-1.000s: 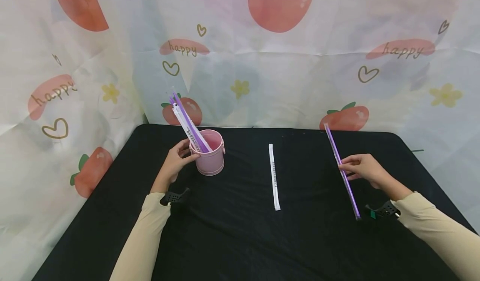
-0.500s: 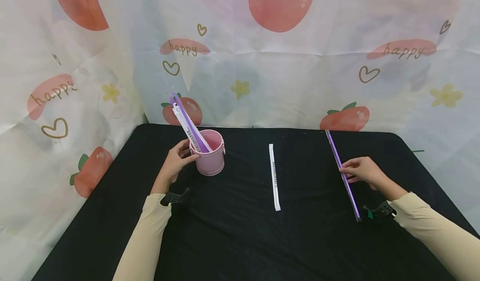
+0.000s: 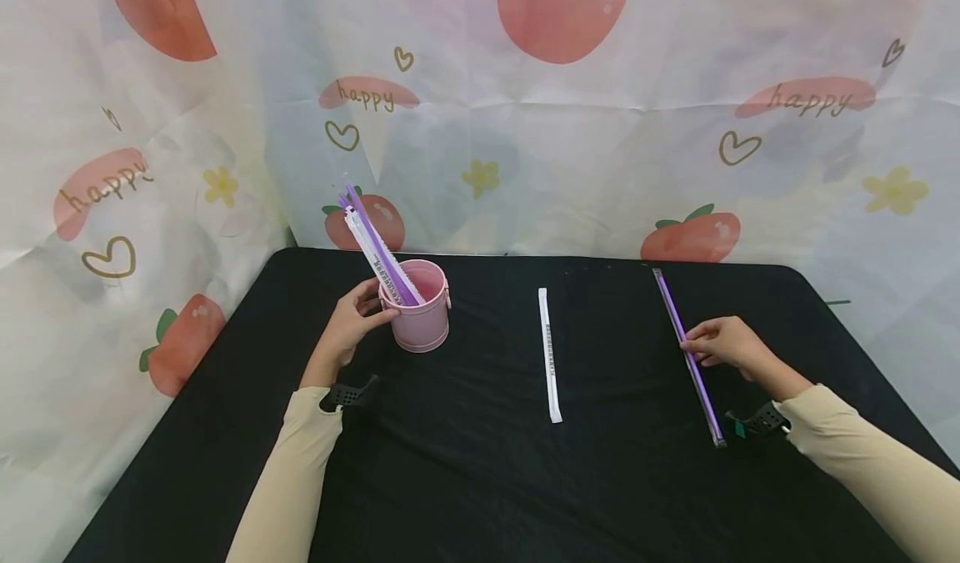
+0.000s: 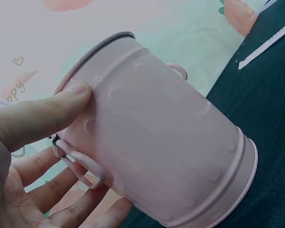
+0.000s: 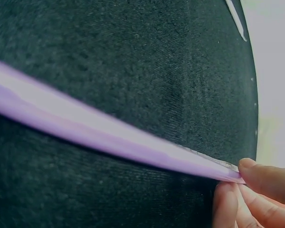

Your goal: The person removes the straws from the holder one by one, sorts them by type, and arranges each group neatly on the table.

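On the left, my left hand (image 3: 347,327) holds a small pink metal bucket (image 3: 422,329), thumb on the near side just below the rim. In the left wrist view, the fingers (image 4: 71,204) pass behind the bucket near its side handle (image 4: 85,166). Several wrapped straws (image 3: 381,250), purple and white, lean out of the bucket to the left; their lower ends are hidden inside. At the right, my right hand (image 3: 726,344) pinches a long purple straw (image 3: 701,392) in a clear wrapper between thumb and fingertips. This straw lies low along the black tabletop.
A white paper-wrapped straw (image 3: 550,359) lies on the black table (image 3: 480,488) between the bucket and the right hand. Behind the table and along its left side hangs a fruit-patterned curtain (image 3: 570,163).
My right hand has come slightly down and nearer with the purple straw, whose far end has dropped from over the curtain to the tabletop. The left hand and bucket stay put.
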The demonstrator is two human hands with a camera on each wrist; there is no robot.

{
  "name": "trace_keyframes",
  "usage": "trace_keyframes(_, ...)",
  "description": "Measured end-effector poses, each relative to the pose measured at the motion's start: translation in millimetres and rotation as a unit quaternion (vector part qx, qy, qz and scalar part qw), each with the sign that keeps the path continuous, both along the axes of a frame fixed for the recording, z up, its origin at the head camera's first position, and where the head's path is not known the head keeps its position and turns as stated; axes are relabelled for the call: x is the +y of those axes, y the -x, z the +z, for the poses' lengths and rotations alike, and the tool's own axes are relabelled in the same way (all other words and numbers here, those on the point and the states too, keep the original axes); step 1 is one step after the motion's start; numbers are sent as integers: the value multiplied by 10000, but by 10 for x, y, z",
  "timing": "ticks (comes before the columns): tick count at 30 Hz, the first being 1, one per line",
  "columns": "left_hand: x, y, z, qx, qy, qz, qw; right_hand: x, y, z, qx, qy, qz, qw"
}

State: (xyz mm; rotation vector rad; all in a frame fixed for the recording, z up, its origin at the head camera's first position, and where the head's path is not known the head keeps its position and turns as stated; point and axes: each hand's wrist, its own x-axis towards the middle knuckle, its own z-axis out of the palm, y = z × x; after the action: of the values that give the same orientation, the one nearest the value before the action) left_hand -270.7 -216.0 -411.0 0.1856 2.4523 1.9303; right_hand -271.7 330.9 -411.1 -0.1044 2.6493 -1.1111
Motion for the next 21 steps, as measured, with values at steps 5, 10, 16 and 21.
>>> trace_keyframes(5,3,-2,3,1,-50,-9,10000,4,3,-18,-103,81,-77,9999)
trace_keyframes(10,5,-3,3,18,-97,-6,10000,-18,-4,-18,-98,47,-111,9999)
trace_keyframes(16,12,-11,5,41,-121,-10,9999,-55,-26,7,-53,-96,-125,9999)
trace_keyframes(21,8,-15,6,61,-152,-36,9999,-64,-22,22,-21,-220,-104,9997)
